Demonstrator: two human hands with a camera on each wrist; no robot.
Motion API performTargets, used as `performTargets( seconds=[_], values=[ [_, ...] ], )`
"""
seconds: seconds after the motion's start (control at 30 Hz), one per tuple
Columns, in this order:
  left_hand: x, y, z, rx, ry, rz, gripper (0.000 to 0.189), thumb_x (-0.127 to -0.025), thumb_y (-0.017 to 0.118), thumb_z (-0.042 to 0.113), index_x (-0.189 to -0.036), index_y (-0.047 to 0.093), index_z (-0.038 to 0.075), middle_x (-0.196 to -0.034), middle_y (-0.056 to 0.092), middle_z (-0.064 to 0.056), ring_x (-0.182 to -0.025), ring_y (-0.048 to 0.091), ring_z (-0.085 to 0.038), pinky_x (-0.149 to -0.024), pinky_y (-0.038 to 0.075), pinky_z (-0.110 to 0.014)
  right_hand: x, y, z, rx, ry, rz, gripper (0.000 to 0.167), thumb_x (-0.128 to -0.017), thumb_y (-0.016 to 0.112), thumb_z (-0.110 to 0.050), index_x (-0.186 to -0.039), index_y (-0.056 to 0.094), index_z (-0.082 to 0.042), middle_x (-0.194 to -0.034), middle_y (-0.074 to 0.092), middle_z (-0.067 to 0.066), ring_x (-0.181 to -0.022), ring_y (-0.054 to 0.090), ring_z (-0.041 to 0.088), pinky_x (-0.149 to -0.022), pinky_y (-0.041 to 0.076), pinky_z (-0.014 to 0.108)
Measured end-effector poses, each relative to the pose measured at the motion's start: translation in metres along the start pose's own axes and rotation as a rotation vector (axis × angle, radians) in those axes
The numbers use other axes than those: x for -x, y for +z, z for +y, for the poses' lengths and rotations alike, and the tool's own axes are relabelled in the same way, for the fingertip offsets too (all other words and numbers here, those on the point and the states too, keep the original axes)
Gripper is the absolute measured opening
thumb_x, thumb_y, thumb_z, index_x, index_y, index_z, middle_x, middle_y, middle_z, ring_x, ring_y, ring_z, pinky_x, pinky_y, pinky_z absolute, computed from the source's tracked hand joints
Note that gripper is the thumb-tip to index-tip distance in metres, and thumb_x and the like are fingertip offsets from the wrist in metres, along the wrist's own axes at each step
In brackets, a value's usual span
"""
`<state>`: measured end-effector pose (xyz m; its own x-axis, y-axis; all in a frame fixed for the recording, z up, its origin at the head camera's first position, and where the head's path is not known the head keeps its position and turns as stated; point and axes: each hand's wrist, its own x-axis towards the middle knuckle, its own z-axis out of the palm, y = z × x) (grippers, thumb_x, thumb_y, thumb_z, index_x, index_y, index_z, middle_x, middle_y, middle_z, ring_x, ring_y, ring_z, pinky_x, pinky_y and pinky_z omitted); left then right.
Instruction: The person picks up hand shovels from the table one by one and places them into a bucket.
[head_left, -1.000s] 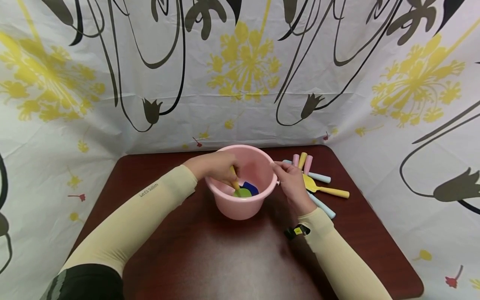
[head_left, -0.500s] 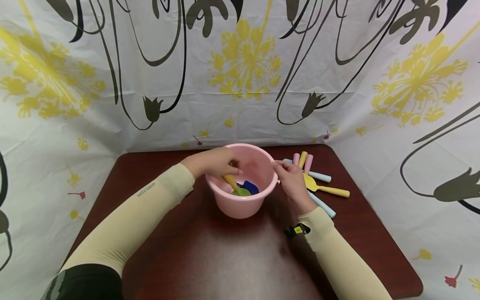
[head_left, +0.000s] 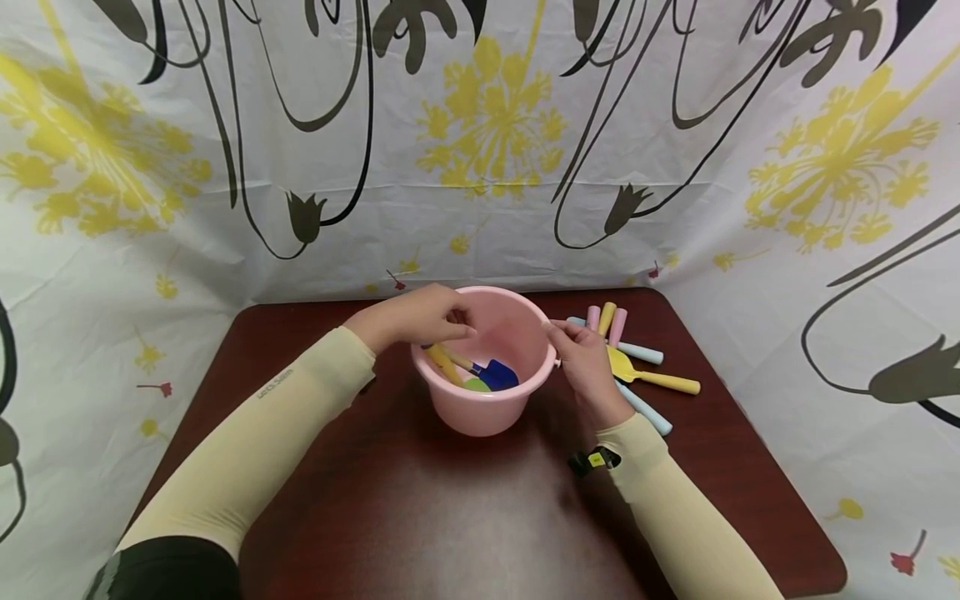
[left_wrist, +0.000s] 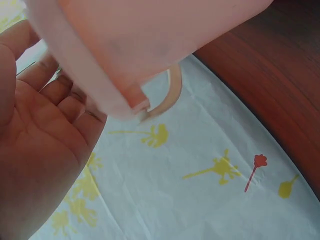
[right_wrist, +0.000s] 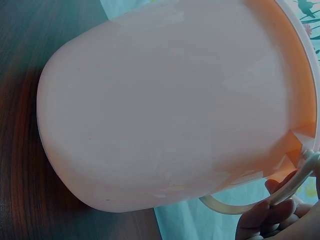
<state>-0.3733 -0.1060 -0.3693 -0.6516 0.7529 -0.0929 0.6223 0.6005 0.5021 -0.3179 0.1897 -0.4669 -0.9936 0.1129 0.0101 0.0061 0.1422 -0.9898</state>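
Note:
A pink bucket [head_left: 480, 418] stands upright on the table. Inside lie a toy shovel with a dark blue blade [head_left: 499, 375], a yellow handle [head_left: 444, 364] leaning at the left wall, and part of a green piece [head_left: 477, 385]. My left hand [head_left: 420, 315] is over the bucket's left rim with loosely bent fingers and nothing in them. In the left wrist view its palm shows behind the bucket rim [left_wrist: 82, 70]. My right hand [head_left: 587, 367] pinches the bucket at its right rim. The right wrist view shows those fingers at the bucket's pale handle [right_wrist: 292, 187].
Right of the bucket lie a yellow toy shovel [head_left: 660, 382] and several pink, yellow and light blue handles [head_left: 641, 353], partly behind my right hand. The dark red-brown table [head_left: 360, 517] meets a patterned white cloth [head_left: 480, 242] at the back and sides.
My left hand has let go of the yellow handle and moved up and left, out of the bucket. That handle now leans at the left wall. My right hand stays at the rim.

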Motion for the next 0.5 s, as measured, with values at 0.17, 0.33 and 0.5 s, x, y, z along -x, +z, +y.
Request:
performTargets(
  seconds=[0.17, 0.33, 0.5],
  values=[
    [0.007, -0.006, -0.002, 0.011, -0.002, 0.023, 0.023, -0.112, 0.068, 0.028, -0.124, 0.079, 0.012, -0.118, 0.076, 0.001, -0.113, 0.07, -0.018, -0.102, 0.057, -0.042, 0.0, 0.0, 0.001, -0.001, -0.007, 0.002, 0.048, -0.108, 0.072, -0.04, -0.137, 0.076, -0.003, -0.109, 0.078, 0.011, -0.095, 0.068, 0.015, -0.079, 0.057, 0.022],
    [0.018, -0.009, -0.007, 0.034, -0.002, 0.08, 0.017, -0.111, 0.069, 0.028, -0.121, 0.079, 0.018, -0.116, 0.076, 0.004, -0.11, 0.07, -0.017, -0.1, 0.058, -0.043, 0.0, 0.0, 0.001, -0.005, -0.01, -0.005, 0.048, -0.109, 0.071, -0.041, -0.138, 0.076, -0.003, -0.117, 0.076, 0.021, -0.098, 0.067, 0.019, -0.078, 0.057, 0.022],
    [0.033, -0.008, -0.01, 0.095, -0.014, 0.183, 0.015, -0.111, 0.069, 0.028, -0.119, 0.079, 0.02, -0.111, 0.076, 0.002, -0.103, 0.069, -0.018, -0.094, 0.058, -0.045, 0.0, 0.0, 0.001, -0.01, -0.009, -0.007, 0.048, -0.109, 0.071, -0.041, -0.138, 0.076, -0.003, -0.119, 0.076, 0.022, -0.1, 0.067, 0.021, -0.079, 0.057, 0.022]
  ],
)
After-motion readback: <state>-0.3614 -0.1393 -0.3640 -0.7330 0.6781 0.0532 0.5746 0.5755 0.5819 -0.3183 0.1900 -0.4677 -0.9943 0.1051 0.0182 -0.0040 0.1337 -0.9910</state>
